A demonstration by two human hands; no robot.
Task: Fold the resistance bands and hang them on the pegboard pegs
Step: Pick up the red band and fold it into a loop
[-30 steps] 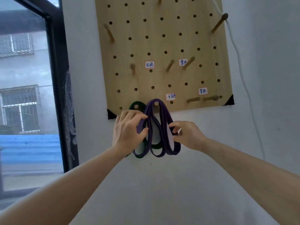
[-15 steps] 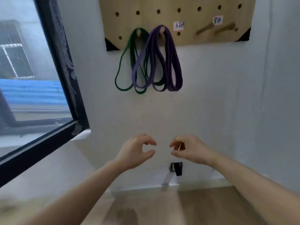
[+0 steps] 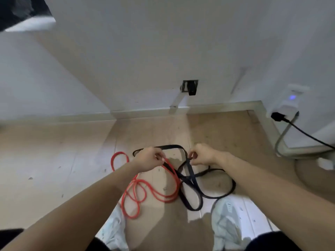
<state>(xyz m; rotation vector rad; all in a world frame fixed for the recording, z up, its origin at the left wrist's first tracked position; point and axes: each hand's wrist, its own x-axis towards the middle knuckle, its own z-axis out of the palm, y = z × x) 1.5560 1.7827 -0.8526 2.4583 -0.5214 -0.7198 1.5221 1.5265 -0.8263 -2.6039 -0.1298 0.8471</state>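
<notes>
Pale wooden floor meets a white wall at twelve o'clock. Left hand pinches a thin red rubber resistance band sprawling toward seven o'clock. Right hand pinches a flat black rubber resistance band looping toward five o'clock, overlapping the red one.

Lower centre: a bright red band and a black band on a pale, wood-grained floor. White wall above. Pale grey shoes at bottom; black cable at right.
</notes>
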